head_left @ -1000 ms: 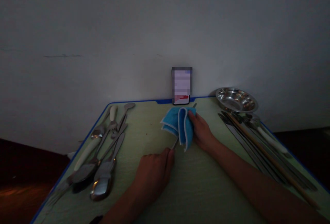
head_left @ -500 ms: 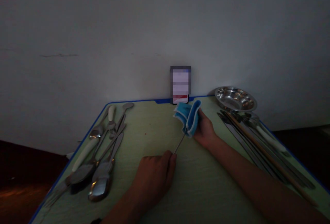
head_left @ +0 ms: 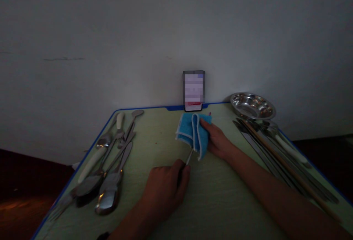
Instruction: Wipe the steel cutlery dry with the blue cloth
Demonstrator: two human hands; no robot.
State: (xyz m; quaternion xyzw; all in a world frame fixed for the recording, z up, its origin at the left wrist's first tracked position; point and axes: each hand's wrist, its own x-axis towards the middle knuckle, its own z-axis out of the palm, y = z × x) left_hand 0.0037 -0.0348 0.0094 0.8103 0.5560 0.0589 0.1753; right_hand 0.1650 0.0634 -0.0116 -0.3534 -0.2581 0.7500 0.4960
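Note:
My left hand (head_left: 168, 181) is closed around one end of a thin metal utensil (head_left: 189, 156), whose far end is hidden in a blue cloth (head_left: 183, 126) with a pale edge. From the right, my right hand (head_left: 216, 137) grips the folded cloth, thumb on top, over the middle of the table. The cloth wraps around the utensil, so I cannot tell what kind it is. Spoons, forks and knives lie in a group to the left, among them a wide-ended steel utensil (head_left: 108, 196) near my left forearm.
The pale green table (head_left: 154, 129) has a blue rim. A phone (head_left: 193, 91) leans on the wall at the back. At right stand a steel bowl (head_left: 252, 106) and a row of long utensils, including a wooden chopstick (head_left: 273, 153). A white-handled utensil (head_left: 291, 148) lies beyond them.
My right hand has slid the cloth along the utensil toward my left hand, so less of the shaft shows. The cloth is spread wider. My left hand has barely moved.

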